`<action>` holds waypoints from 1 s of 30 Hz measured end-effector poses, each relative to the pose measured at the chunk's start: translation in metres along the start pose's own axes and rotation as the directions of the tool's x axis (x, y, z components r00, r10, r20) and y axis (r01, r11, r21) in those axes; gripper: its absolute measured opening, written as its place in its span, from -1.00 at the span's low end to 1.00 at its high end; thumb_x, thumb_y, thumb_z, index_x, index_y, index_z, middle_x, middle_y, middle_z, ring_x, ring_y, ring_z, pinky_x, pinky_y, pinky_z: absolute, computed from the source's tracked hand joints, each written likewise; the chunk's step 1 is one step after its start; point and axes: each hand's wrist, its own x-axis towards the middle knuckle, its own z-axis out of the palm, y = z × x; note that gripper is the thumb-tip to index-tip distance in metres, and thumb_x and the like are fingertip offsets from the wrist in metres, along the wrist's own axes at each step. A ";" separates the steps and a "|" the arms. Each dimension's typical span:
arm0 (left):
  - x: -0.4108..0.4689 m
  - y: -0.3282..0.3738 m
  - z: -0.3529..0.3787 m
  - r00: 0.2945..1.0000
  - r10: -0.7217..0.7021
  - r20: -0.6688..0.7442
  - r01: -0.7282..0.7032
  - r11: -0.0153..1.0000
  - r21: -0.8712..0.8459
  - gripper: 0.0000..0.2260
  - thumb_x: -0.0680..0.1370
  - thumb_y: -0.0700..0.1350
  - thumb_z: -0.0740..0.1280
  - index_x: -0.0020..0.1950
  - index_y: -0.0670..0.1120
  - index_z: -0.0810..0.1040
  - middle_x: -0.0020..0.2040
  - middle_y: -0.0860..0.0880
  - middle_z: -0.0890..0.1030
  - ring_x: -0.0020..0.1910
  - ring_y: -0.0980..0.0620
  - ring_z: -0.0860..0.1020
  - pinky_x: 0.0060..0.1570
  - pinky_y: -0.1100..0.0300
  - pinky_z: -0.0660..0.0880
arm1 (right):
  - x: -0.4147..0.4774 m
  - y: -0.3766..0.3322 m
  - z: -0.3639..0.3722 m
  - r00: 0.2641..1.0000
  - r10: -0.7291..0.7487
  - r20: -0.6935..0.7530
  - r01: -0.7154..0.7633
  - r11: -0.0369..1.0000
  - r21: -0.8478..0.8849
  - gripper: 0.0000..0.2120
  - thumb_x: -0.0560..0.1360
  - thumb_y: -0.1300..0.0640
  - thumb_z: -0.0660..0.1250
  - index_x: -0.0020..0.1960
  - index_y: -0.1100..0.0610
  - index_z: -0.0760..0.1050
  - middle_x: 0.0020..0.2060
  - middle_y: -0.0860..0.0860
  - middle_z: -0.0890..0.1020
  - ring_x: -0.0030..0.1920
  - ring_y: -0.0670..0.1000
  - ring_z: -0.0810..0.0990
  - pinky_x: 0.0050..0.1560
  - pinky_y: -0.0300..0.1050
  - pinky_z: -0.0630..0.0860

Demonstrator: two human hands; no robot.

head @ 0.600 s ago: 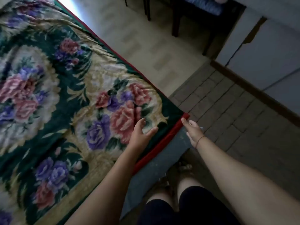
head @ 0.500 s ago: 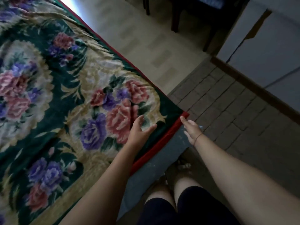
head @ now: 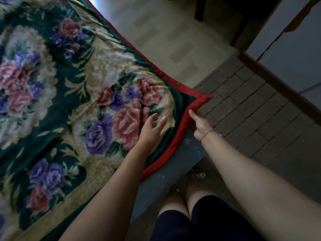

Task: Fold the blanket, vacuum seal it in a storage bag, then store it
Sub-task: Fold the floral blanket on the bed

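Nearest, the left hand [head: 150,130] hovers with relaxed, spread fingers over the blanket [head: 73,94], which lies flat on a grey sheet [head: 166,173], while the right hand [head: 200,125] pinches its red edge [head: 184,129] beside the corner, the tiled floor [head: 173,42] beyond.

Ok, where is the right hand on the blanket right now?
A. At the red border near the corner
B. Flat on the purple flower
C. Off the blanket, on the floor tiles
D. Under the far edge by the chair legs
A: the right hand touches the blanket's red border just below its corner, fingers hidden underneath.
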 end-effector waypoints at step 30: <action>-0.165 -0.072 -0.178 0.782 -0.394 -0.482 -0.223 0.546 -0.808 -0.86 0.64 -0.11 0.25 -0.08 -0.12 0.51 -0.21 -0.08 0.63 -0.30 0.03 0.64 -0.38 0.23 0.57 | -0.245 0.135 0.201 0.770 0.542 0.335 -0.595 0.800 0.075 -0.72 0.51 0.04 0.35 -0.16 0.28 0.50 -0.43 0.19 0.65 -0.31 0.12 0.64 -0.51 -0.11 0.58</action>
